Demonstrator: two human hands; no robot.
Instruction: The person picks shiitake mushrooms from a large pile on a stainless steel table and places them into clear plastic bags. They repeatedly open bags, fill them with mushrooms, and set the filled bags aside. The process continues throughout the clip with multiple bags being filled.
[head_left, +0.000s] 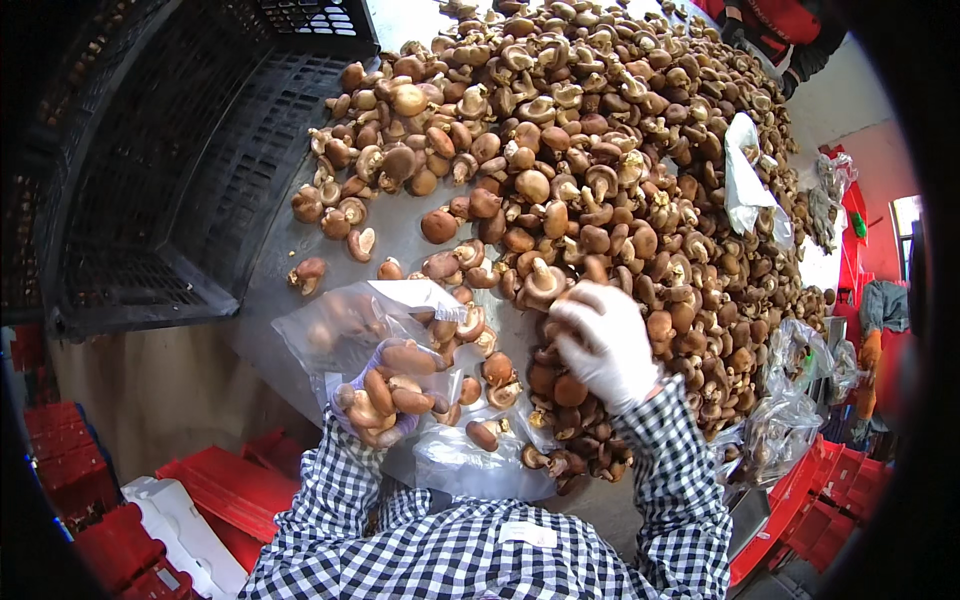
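Observation:
My left hand (409, 424), in a thin purple glove, is palm up and cupped around several brown shiitake mushrooms (380, 391). A clear plastic bag (300, 330) with a white strip (420, 294) lies about that hand, with mushrooms showing through its film. My right hand (611, 345), in a white glove, reaches into the near edge of a large shiitake heap (570, 172). Its fingers curl over mushrooms there; whether it grips one is hidden. Loose mushrooms (497, 369) lie between my hands. Another clear plastic bag (480, 461) lies close to my body.
A black plastic crate (202, 172) stands on its side at the left of the metal table (274, 262). White film (746, 180) rests on the heap. Filled clear bags (784, 427) and red crates (847, 487) are at right. A person's gloved hand (789, 82) is beyond the heap.

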